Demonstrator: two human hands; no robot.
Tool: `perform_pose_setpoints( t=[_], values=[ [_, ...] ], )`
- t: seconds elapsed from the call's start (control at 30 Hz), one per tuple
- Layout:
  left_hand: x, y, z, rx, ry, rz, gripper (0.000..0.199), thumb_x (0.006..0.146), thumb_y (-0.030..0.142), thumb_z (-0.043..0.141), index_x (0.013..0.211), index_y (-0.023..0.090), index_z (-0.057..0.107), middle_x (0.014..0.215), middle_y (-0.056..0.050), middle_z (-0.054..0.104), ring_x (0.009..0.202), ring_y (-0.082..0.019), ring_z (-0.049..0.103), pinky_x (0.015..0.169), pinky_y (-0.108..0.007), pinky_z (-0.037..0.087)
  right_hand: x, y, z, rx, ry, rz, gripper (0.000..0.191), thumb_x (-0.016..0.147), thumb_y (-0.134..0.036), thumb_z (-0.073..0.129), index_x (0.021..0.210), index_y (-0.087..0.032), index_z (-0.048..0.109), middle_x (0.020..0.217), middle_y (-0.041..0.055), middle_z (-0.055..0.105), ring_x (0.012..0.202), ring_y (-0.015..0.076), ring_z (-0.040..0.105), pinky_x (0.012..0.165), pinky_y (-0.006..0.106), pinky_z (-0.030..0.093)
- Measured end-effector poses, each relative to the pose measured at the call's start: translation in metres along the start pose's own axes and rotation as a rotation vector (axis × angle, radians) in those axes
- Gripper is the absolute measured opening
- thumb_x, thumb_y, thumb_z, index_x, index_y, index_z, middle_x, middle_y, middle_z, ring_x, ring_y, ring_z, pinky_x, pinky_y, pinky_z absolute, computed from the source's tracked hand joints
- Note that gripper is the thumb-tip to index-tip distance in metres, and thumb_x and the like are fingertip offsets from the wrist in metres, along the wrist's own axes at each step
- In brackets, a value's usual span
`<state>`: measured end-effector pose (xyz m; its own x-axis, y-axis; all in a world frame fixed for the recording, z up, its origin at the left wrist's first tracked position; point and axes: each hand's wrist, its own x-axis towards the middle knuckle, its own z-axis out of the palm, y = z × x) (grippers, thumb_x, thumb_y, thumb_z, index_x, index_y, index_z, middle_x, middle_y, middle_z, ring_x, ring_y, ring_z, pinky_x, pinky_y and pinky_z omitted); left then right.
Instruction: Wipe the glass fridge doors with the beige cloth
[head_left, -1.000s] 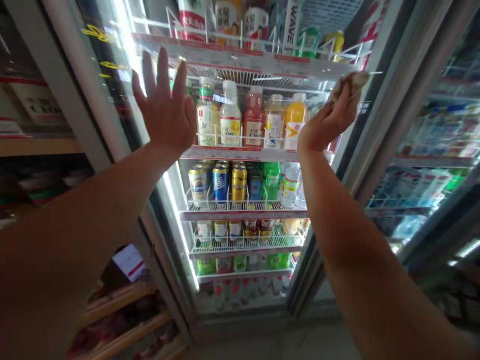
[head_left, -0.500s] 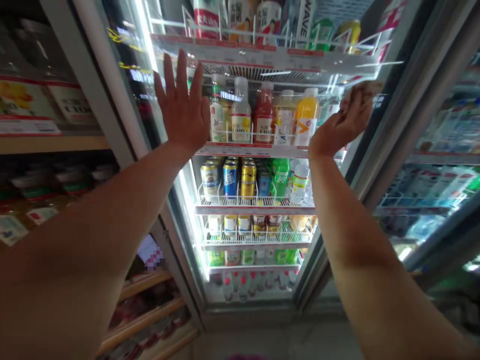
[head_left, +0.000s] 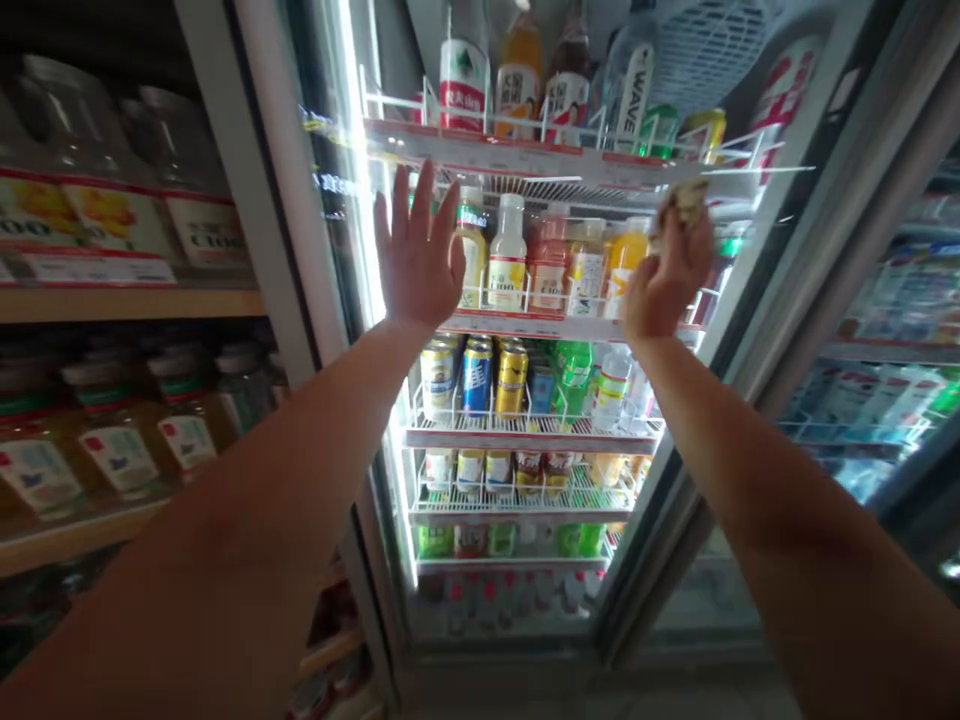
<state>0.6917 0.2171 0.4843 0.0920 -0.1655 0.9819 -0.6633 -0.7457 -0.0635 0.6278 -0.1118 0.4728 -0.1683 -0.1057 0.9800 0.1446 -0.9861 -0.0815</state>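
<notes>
My left hand (head_left: 424, 260) is raised with its fingers spread, in front of the left side of a lit drinks fridge (head_left: 517, 438). It looks laid against the glass, though I cannot be sure of the contact. A crumpled beige-brown cloth (head_left: 687, 200) is gripped in my right hand (head_left: 670, 275), up at the right side of the fridge. Behind the hands stand a clear bottle with a yellow label (head_left: 508, 255), a red drink bottle (head_left: 548, 265) and an orange juice bottle (head_left: 624, 265).
Beer cans (head_left: 477, 376) and a green bottle (head_left: 574, 372) stand on the wire shelf below. To the left is a wooden-edged shelf (head_left: 135, 305) with bottles. A metal door frame (head_left: 795, 310) rises at the right, with another fridge beyond it.
My right hand, with the cloth, has moved left and slightly down across the fridge front. The whole view has shifted, so the fridge and my left hand appear further right and lower.
</notes>
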Motion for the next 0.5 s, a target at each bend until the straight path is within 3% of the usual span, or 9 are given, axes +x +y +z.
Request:
perform_pose_setpoints(
  t=[0.07,0.13,0.2,0.27,0.33,0.5],
  values=[
    [-0.001,0.001,-0.001,0.013,0.001,0.013,0.061,0.100,0.041,0.042,0.157,0.022,0.033,0.169,0.013,0.009,0.157,-0.009,-0.009,0.130,-0.048,-0.009,0.001,-0.029,-0.002,0.036,-0.272,-0.258,0.059,0.091,-0.023,0.038,0.148,-0.024,0.053,0.158,0.0044,0.045,0.152,0.0272,0.032,0.122,0.057,0.030],
    [-0.002,0.002,-0.002,-0.002,0.012,0.025,0.059,0.101,0.041,0.040,0.156,0.020,0.034,0.168,0.012,0.014,0.156,-0.007,-0.012,0.130,-0.046,-0.011,0.008,-0.052,-0.003,0.054,-0.430,-0.357,0.057,0.095,-0.026,0.040,0.150,-0.031,0.050,0.159,-0.0018,0.045,0.153,0.0269,0.030,0.124,0.059,0.028],
    [-0.002,0.002,-0.001,-0.016,0.030,0.038,0.057,0.102,0.041,0.037,0.155,0.020,0.036,0.168,0.011,0.020,0.155,-0.004,-0.013,0.129,-0.043,-0.011,0.022,-0.067,0.002,0.050,-0.385,-0.257,0.056,0.097,-0.027,0.038,0.152,-0.033,0.048,0.159,-0.0032,0.045,0.154,0.0283,0.027,0.125,0.061,0.024],
    [-0.003,0.000,0.000,-0.002,0.053,0.059,0.056,0.102,0.040,0.036,0.155,0.019,0.036,0.168,0.010,0.019,0.155,-0.004,-0.014,0.129,-0.043,-0.010,0.032,-0.078,0.011,0.044,-0.241,-0.089,0.056,0.099,-0.026,0.033,0.154,-0.032,0.046,0.160,-0.0032,0.043,0.156,0.0281,0.023,0.127,0.059,0.020],
    [-0.004,-0.001,0.002,0.041,0.089,0.098,0.056,0.103,0.040,0.037,0.155,0.020,0.036,0.169,0.009,0.016,0.155,-0.005,-0.015,0.130,-0.043,-0.007,0.031,-0.091,0.019,0.065,-0.193,-0.048,0.057,0.099,-0.025,0.032,0.154,-0.032,0.045,0.162,-0.0044,0.040,0.156,0.0268,0.021,0.128,0.056,0.019],
    [-0.010,0.002,-0.001,0.105,0.229,0.210,0.058,0.109,0.042,0.029,0.159,0.014,0.031,0.170,-0.007,0.016,0.158,-0.014,0.000,0.129,-0.045,0.013,0.001,-0.139,0.025,0.287,-0.505,-0.440,0.056,0.100,-0.024,0.034,0.155,-0.032,0.042,0.161,-0.0045,0.042,0.156,0.0245,0.025,0.128,0.058,0.022]
  ],
)
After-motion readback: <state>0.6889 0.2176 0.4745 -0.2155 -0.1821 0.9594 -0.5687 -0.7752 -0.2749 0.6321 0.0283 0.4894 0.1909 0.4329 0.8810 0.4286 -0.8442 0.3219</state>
